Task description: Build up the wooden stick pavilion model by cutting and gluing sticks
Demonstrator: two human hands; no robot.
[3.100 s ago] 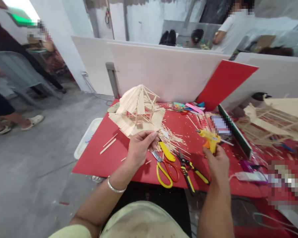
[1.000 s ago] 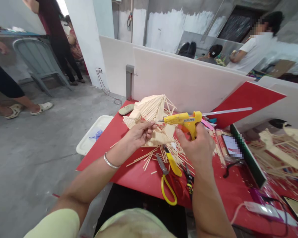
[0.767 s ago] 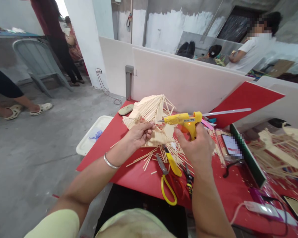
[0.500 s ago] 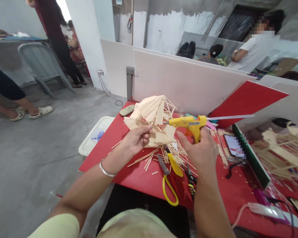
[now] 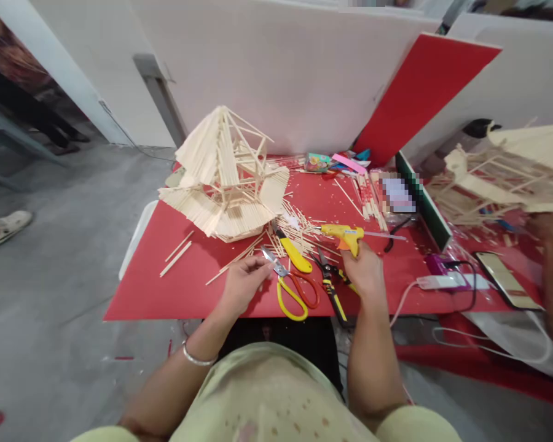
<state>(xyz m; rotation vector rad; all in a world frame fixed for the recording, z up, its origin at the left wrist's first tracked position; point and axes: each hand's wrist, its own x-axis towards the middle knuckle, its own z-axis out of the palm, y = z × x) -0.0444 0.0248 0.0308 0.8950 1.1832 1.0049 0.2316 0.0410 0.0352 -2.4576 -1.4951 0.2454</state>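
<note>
Q. What stood before you, and how would it have handled?

A. The pale, pagoda-like model of thin wooden sticks (image 5: 229, 166) stood upright on the red-covered table (image 5: 142, 294). It was probably light and stiff, yet fragile at its joints. The low base seemed your safest hold; the open struts could have snapped under a squeeze.

Q. How were your hands placed?

A. Your bare left hand (image 5: 242, 287) was just on the near side of the model, thumb and fingers drawn almost together; whether they pinched a small piece could not be told. Your bare right hand (image 5: 365, 270), to the model's right, was wrapped around the grip of the yellow plastic glue gun (image 5: 345, 232), its nozzle toward the model. That tool looked rigid and easily carried by its handle.

Q. Which materials and textures surrounded the model?

A. Its roof was closely ribbed; its right side was bare lattice. Dry, straight loose wooden sticks (image 5: 304, 233) littered its right side. Nearer you lay steel-bladed scissors with red and yellow loop handles (image 5: 281, 270) and a smooth yellow-handled knife (image 5: 297, 255). A slim, translucent glue stick (image 5: 384, 236) projected from the gun's rear, farther from the model.
</note>
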